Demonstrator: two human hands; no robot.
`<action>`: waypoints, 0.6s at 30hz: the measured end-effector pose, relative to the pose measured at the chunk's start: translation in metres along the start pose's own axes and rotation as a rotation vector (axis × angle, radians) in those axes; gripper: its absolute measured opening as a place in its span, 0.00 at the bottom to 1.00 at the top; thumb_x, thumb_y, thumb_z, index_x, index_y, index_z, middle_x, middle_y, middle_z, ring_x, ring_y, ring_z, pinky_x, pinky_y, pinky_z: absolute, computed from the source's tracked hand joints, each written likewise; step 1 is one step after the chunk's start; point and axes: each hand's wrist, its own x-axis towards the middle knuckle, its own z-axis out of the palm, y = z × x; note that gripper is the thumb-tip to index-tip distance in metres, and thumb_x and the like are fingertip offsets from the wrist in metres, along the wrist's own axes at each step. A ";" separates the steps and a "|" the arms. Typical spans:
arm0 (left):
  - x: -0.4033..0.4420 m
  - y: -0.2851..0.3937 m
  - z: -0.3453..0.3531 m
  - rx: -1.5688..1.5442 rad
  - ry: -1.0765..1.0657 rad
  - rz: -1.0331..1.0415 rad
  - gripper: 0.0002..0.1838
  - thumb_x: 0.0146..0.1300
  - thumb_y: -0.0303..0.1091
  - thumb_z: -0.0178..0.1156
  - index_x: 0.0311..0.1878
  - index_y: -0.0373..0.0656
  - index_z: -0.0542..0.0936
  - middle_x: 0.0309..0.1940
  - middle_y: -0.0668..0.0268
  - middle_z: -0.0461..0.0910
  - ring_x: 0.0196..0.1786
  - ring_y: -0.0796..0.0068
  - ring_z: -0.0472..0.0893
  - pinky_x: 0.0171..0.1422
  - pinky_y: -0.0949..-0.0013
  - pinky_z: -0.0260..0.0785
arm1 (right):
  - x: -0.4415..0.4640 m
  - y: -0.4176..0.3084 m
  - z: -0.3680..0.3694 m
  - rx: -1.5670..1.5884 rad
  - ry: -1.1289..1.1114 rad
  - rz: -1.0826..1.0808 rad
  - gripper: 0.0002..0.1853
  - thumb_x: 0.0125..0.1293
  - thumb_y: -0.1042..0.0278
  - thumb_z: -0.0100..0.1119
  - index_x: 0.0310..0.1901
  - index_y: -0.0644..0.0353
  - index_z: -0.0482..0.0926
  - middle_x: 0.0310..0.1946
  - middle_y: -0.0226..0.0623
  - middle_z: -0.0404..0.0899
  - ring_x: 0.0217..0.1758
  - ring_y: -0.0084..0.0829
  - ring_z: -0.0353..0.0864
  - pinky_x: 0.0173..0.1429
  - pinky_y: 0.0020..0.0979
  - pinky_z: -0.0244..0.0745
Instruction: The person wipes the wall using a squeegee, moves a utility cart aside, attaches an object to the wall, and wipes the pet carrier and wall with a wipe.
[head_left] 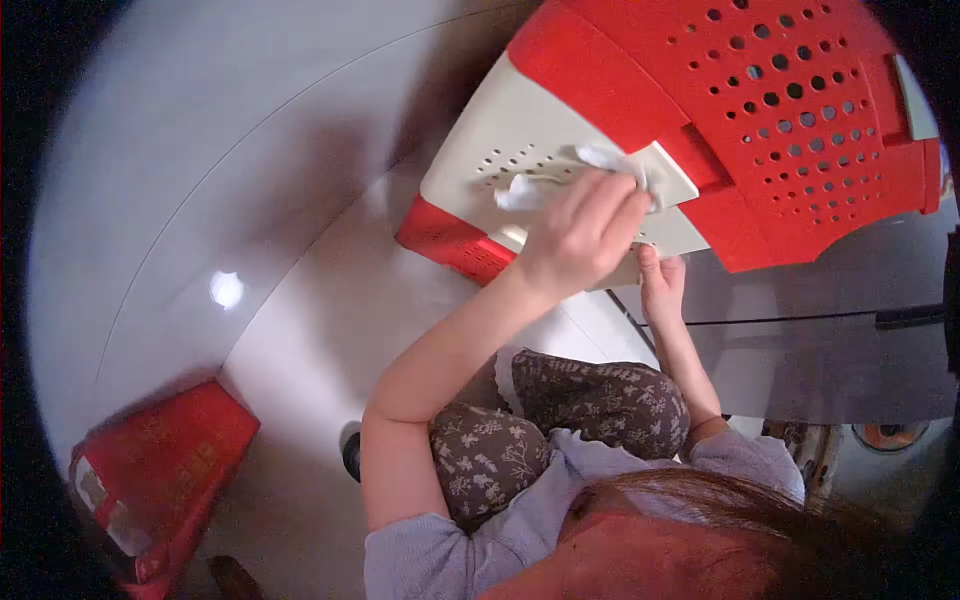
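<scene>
A large red and cream plastic casing (600, 80) with rows of round holes stands tilted in front of me; its exact kind I cannot tell. My left hand (585, 235) is closed around a crumpled white cloth (530, 192), pressed against the cream panel (480, 130). Parts of the cloth stick out on both sides of the fingers. Just below and to the right, my right hand (663, 285) grips the casing's lower cream edge, thumb on top. Its other fingers are partly hidden behind that edge.
On the floor at lower left lies a red object (175, 465) with a pale label. A glossy grey surface (800, 350) with a dark slot is at right, above a round drain-like fitting (890, 436). My knees (600, 400) in patterned trousers are below the casing.
</scene>
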 end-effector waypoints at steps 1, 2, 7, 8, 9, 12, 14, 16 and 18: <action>-0.003 0.004 0.003 0.091 -0.050 0.071 0.09 0.42 0.23 0.59 0.31 0.36 0.76 0.30 0.62 0.72 0.34 0.65 0.73 0.37 0.69 0.68 | 0.000 0.000 -0.001 0.057 -0.028 0.026 0.15 0.61 0.61 0.49 0.43 0.63 0.71 0.39 0.32 0.74 0.42 0.22 0.70 0.47 0.25 0.64; -0.007 0.007 0.005 0.181 -0.102 0.141 0.10 0.41 0.25 0.59 0.31 0.36 0.76 0.30 0.64 0.72 0.35 0.67 0.72 0.37 0.70 0.67 | 0.001 0.001 -0.001 0.051 -0.028 0.021 0.15 0.61 0.61 0.50 0.44 0.63 0.71 0.40 0.31 0.74 0.42 0.22 0.70 0.48 0.25 0.63; -0.010 0.010 0.002 0.231 -0.225 0.212 0.09 0.39 0.26 0.57 0.28 0.36 0.76 0.31 0.63 0.72 0.38 0.68 0.71 0.37 0.70 0.67 | 0.002 0.006 -0.002 0.073 -0.041 0.035 0.16 0.61 0.60 0.50 0.44 0.63 0.71 0.39 0.31 0.74 0.43 0.22 0.70 0.48 0.25 0.63; -0.010 0.008 0.000 0.290 -0.275 0.167 0.09 0.39 0.26 0.57 0.29 0.36 0.76 0.32 0.62 0.72 0.39 0.67 0.71 0.37 0.69 0.67 | 0.003 0.004 -0.001 0.069 -0.036 0.018 0.15 0.61 0.60 0.50 0.44 0.63 0.71 0.39 0.31 0.74 0.43 0.22 0.70 0.48 0.25 0.63; -0.009 0.006 -0.003 0.348 -0.324 0.120 0.10 0.38 0.25 0.57 0.29 0.36 0.76 0.32 0.62 0.72 0.39 0.66 0.71 0.37 0.69 0.67 | 0.002 0.003 -0.002 0.069 -0.031 0.017 0.15 0.61 0.60 0.50 0.44 0.63 0.71 0.39 0.31 0.74 0.43 0.22 0.70 0.48 0.25 0.63; -0.002 -0.002 -0.009 0.417 -0.260 0.191 0.09 0.38 0.26 0.56 0.27 0.35 0.75 0.32 0.62 0.72 0.37 0.66 0.72 0.35 0.70 0.66 | 0.002 0.004 -0.001 0.087 -0.042 0.006 0.15 0.61 0.60 0.49 0.44 0.63 0.70 0.39 0.31 0.74 0.43 0.22 0.70 0.48 0.25 0.63; -0.001 0.002 -0.003 0.428 -0.211 0.202 0.06 0.39 0.26 0.55 0.25 0.36 0.74 0.31 0.63 0.72 0.37 0.68 0.72 0.35 0.70 0.66 | 0.003 0.008 -0.002 0.096 -0.044 0.000 0.16 0.61 0.60 0.50 0.44 0.63 0.70 0.39 0.31 0.74 0.42 0.22 0.70 0.47 0.25 0.64; -0.008 0.016 0.012 0.352 -0.241 0.183 0.08 0.38 0.26 0.56 0.26 0.36 0.75 0.31 0.62 0.72 0.37 0.66 0.72 0.38 0.69 0.67 | 0.003 0.008 -0.004 0.098 -0.048 0.021 0.16 0.61 0.60 0.50 0.44 0.63 0.70 0.38 0.32 0.74 0.41 0.22 0.71 0.46 0.25 0.65; -0.010 0.014 0.013 0.257 -0.253 0.163 0.11 0.37 0.27 0.56 0.29 0.37 0.76 0.30 0.62 0.72 0.38 0.65 0.71 0.40 0.68 0.68 | 0.004 0.006 -0.002 0.097 -0.065 0.039 0.16 0.61 0.60 0.50 0.44 0.64 0.70 0.38 0.32 0.74 0.41 0.22 0.71 0.46 0.25 0.65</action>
